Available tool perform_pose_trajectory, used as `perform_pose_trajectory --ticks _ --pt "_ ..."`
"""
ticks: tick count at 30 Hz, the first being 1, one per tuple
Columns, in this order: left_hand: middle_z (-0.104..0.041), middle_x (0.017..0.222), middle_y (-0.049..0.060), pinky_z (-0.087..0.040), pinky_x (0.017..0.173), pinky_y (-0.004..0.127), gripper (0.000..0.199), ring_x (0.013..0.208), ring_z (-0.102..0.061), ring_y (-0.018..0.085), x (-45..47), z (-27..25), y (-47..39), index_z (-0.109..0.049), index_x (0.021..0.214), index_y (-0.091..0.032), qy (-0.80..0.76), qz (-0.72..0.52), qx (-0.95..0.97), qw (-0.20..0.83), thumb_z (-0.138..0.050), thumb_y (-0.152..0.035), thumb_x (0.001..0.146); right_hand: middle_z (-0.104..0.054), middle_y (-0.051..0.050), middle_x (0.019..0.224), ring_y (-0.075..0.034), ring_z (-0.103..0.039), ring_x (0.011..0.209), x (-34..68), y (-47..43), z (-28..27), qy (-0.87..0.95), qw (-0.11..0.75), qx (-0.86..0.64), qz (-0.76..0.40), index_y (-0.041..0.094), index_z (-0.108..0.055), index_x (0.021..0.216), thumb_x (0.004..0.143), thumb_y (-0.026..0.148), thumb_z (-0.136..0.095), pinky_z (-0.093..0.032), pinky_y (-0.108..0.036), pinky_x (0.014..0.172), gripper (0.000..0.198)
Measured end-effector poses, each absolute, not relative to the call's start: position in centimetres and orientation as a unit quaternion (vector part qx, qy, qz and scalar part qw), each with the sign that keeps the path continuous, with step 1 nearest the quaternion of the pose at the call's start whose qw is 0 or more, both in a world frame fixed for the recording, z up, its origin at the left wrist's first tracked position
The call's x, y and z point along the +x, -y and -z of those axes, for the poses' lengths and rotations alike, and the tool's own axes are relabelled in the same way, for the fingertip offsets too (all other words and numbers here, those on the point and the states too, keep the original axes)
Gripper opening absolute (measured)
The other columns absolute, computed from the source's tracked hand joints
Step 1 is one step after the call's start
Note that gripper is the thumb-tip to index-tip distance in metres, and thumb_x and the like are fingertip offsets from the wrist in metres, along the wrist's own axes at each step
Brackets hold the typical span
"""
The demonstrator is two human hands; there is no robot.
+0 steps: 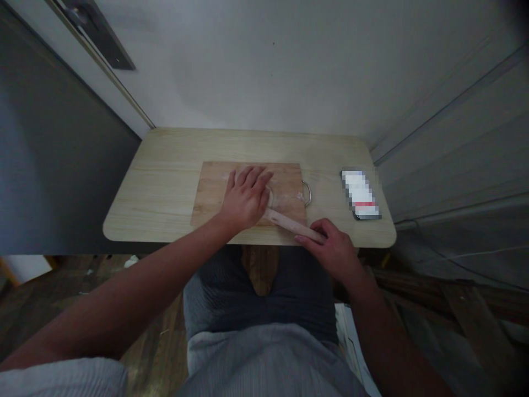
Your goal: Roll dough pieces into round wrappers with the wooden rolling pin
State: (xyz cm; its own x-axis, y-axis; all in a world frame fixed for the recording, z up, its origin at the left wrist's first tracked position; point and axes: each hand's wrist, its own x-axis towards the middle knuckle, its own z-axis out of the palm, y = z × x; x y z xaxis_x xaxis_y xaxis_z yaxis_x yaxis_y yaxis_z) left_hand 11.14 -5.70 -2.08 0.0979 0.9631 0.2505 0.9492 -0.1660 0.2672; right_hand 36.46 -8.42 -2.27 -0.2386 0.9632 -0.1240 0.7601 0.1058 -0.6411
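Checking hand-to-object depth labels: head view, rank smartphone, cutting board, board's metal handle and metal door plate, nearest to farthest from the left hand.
From the left hand:
1. Cutting board: directly beneath it.
2. Metal handle: at the board's right edge.
3. Smartphone: farther right, beyond the handle.
4. Metal door plate: upper left of the view.

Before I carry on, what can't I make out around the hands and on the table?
All in the head view:
Pale piece on the cutting board: full outline, partly covered by the left hand.
Rolling pin: whether its far end runs under the left hand; its near end, hidden by the right hand.
Phone: screen content, blurred by pixel blocks.
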Motion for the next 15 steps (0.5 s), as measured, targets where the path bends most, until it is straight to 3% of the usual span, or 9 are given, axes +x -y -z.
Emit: perform_pose_trajectory --ticks 11,15 --pt "-0.035 0.161 0.009 -0.009 0.124 0.052 0.057 0.151 -0.026 0.026 10.7 2.4 9.4 -0.029 0.155 -0.022 -0.647 -0.201 0.735 0.012 -0.036 -0.041 0.102 -0.071 -0.002 0.083 -0.022 -0.065 0.075 36.3 9.6 1.5 0.779 0.121 -0.525 -0.322 0.024 -0.064 0.096 0.087 0.053 -0.063 -0.043 -0.032 0.069 0.030" --pt "-0.039 0.158 0.013 -0.016 0.122 0.053 0.058 0.148 -0.030 0.029 10.2 2.5 10.5 -0.035 0.151 -0.021 -0.701 -0.262 0.663 0.005 -0.039 -0.047 0.100 -0.070 -0.001 0.081 -0.020 -0.064 0.075 36.8 9.8 1.2 0.765 0.126 -0.503 -0.383 0.023 -0.066 0.094 0.089 0.051 -0.061 -0.043 -0.030 0.069 0.029"
